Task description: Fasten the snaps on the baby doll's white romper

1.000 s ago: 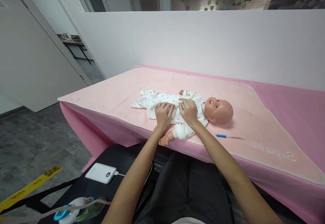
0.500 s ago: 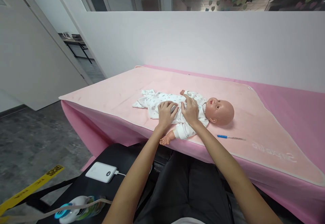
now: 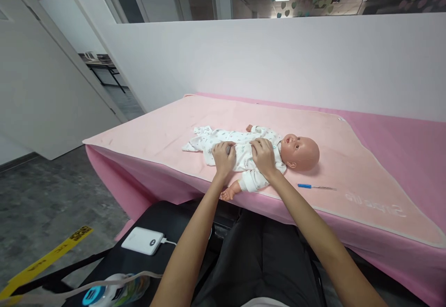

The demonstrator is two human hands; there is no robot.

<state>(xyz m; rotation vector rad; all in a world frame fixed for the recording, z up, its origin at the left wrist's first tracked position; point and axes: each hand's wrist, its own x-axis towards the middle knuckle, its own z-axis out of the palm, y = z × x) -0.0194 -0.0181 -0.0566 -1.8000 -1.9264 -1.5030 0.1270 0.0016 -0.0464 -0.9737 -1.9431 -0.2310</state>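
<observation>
A baby doll [image 3: 300, 153] lies on its back, its head to the right, dressed in a white onesie [image 3: 244, 137] with a small print. My left hand [image 3: 223, 157] rests on the onesie at the doll's lower belly, fingers curled. Something small and grey shows between its thumb and fingers, too little to name. On the doll's chest sits my right hand [image 3: 264, 156], its fingers bent and pressed together on the cloth; the fingertips are partly hidden. One doll arm [image 3: 230, 191] sticks out toward me, below my wrists.
The doll lies on a peach mat [image 3: 149, 130] over a pink tablecloth [image 3: 393, 135]. A blue-handled pen-like tool [image 3: 315, 186] is near the doll's head. On a black chair [image 3: 163, 214] at left are a white power bank [image 3: 142, 240] with a cable and a bottle [image 3: 114, 292].
My left hand has moved slightly left, toward the doll's legs, and the gap between my hands has widened. My right hand's fingers have curled in. The view has shifted a little.
</observation>
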